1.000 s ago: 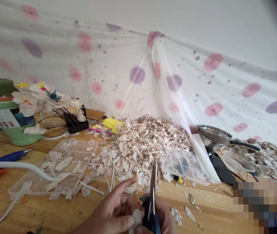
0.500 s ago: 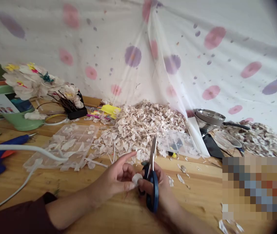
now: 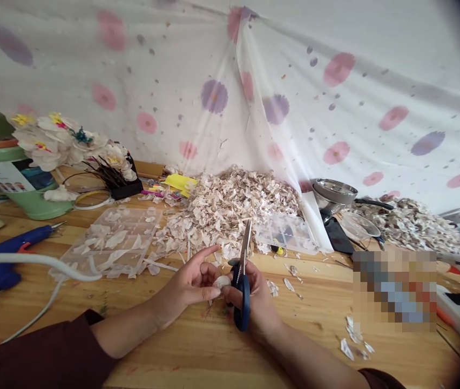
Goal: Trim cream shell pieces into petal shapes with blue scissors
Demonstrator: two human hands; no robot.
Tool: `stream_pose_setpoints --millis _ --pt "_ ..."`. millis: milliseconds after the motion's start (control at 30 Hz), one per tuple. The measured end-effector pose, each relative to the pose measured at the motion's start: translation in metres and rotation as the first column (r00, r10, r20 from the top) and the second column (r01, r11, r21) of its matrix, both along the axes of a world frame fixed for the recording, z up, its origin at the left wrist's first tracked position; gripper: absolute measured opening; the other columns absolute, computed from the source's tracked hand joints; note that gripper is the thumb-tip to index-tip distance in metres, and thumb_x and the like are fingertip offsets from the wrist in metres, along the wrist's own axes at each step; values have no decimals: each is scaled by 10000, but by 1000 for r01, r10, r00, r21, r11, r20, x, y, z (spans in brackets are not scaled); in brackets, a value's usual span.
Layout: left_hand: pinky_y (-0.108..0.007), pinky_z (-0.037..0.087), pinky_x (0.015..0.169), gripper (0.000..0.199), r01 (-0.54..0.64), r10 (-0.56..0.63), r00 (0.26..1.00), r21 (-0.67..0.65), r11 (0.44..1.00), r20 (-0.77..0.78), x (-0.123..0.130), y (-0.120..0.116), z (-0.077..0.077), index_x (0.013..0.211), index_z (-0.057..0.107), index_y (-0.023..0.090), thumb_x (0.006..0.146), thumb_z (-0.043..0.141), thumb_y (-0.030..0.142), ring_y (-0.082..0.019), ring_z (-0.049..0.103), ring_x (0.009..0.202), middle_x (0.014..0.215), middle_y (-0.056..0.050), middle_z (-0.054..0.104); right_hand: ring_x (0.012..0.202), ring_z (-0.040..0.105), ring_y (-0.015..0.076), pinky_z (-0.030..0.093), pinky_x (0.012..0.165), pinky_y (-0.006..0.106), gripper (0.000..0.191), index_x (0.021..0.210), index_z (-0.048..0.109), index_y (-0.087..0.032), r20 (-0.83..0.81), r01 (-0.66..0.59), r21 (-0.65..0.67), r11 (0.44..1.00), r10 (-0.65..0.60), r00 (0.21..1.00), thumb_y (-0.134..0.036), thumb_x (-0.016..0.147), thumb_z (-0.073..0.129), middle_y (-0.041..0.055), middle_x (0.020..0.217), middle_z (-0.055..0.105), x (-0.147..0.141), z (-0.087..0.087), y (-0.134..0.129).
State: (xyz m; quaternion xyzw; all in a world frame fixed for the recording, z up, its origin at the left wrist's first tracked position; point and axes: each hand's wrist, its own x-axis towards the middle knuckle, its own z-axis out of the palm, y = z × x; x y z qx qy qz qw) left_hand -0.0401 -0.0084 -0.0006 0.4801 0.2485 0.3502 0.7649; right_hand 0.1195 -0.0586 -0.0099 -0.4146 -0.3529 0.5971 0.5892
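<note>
Between the thumb and curled fingers of my left hand [image 3: 198, 281] is a small pale petal [image 3: 222, 281], while the index finger points up and outward. My right hand [image 3: 256, 300] holds blue-handled scissors [image 3: 242, 294], blades pointing up and away from me and nearly together. The right thumb and fingertips meet the petal's right side, so both hands touch it. Beyond the hands rises a large heap of dry pale petals [image 3: 230, 205].
Left: a blue glue gun [image 3: 19, 243], a white cable [image 3: 39, 260], a clear compartment tray [image 3: 133, 229] and a green bucket [image 3: 47, 202]. Right: a second clear tray [image 3: 295, 235], a metal bowl [image 3: 335, 190], a black phone [image 3: 338, 236] and loose petals [image 3: 346, 349].
The camera view has shifted, showing more of the table's right side. Both hands remain together at the petal, which now shows a broader, ribbed face. The scissors stay upright in my right hand.
</note>
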Motion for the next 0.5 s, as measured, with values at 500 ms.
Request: stream_pose_setpoints --millis 500 --pt "-292 428 731 684 -53 83 989 -231 972 124 0 -2 1 1282 537 270 670 840 238 -164 601 792 794 13 649 703 578 130 460 676 228 368 934 591 -227 181 33 119 992 -55 982 -196 634 801 -40 748 622 -12 -4 2"
